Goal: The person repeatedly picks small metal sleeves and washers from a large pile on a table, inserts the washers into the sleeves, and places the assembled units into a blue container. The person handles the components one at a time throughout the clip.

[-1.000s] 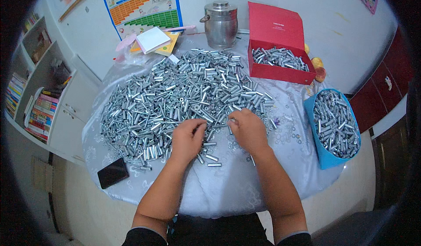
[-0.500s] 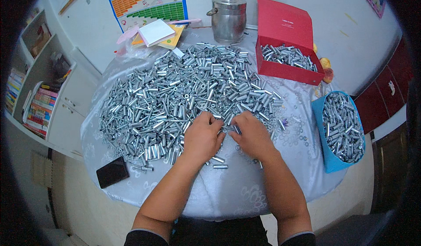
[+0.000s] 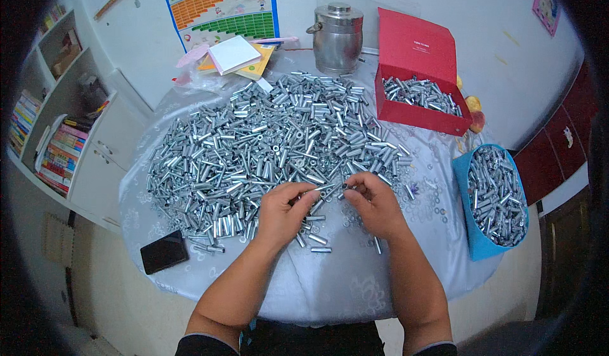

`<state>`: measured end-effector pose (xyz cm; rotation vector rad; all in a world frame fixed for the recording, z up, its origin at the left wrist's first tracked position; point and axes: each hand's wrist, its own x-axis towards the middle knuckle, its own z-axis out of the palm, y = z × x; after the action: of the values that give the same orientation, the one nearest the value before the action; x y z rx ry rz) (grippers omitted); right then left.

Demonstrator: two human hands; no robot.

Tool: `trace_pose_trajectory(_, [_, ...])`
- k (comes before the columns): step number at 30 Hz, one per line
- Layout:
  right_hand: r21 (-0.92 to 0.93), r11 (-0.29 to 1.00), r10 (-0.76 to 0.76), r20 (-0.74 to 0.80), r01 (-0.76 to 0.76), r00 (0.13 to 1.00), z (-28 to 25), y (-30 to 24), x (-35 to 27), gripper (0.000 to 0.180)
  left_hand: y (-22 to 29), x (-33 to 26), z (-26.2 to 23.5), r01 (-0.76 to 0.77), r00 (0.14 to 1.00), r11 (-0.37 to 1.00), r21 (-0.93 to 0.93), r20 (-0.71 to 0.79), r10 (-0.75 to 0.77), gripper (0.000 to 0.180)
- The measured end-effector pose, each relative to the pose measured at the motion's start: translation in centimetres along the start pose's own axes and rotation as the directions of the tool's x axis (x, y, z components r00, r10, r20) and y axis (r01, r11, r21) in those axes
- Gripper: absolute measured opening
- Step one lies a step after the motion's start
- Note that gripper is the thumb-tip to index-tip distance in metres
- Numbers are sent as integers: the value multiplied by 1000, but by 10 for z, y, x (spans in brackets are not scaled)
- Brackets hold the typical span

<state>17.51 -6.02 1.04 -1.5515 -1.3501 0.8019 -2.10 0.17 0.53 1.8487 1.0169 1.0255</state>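
Observation:
A broad heap of small silvery metal tubes (image 3: 247,147) covers much of the table. At its near edge, my left hand (image 3: 282,211) pinches a thin metal tube (image 3: 325,187) between thumb and forefinger. My right hand (image 3: 379,207) is closed a short way to the right, thumb against forefinger, on a small metal tube (image 3: 346,187) whose dark end shows. A gap lies between the two hands. Several loose tubes and small flat rings (image 3: 355,218) lie on the cloth beneath them.
A red open-lidded box (image 3: 425,118) and a blue fabric bin (image 3: 466,191) hold more metal pieces at right. Behind the heap stand a steel canister (image 3: 339,42) and a notepad (image 3: 233,55). A black phone (image 3: 164,252) lies at the left edge of the silvery tablecloth (image 3: 317,299).
Both hands have drawn back slightly from the heap and moved farther apart, lifting pieces so that they show between the fingers. The whole view has shifted a little.

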Motion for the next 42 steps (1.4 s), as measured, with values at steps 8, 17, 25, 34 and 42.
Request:
trace_pose_trajectory(8, [165,986,-10,32,5,999,1,16,1,21,-9,0,2,-31,999,997,-77,-42,27,14])
trace_pose_trajectory(17, [169,986,1,29,-6,1000,4,16,1,24,-9,0,5,-37,999,991,-125,-29,34,15])
trace_pose_trajectory(25, [21,994,-107,29,106,994,2,6,0,22,-4,0,3,-68,998,996,-51,-8,67,15])
trace_pose_trajectory(34, [-130,956,-260,28,262,965,0,2,0,27,-7,3,0,-312,950,945,99,37,310,18])
trace_pose_trajectory(42, [191,981,-8,-58,19,998,7,9,-2,15,-11,0,8,224,968,926,-304,176,-176,22])
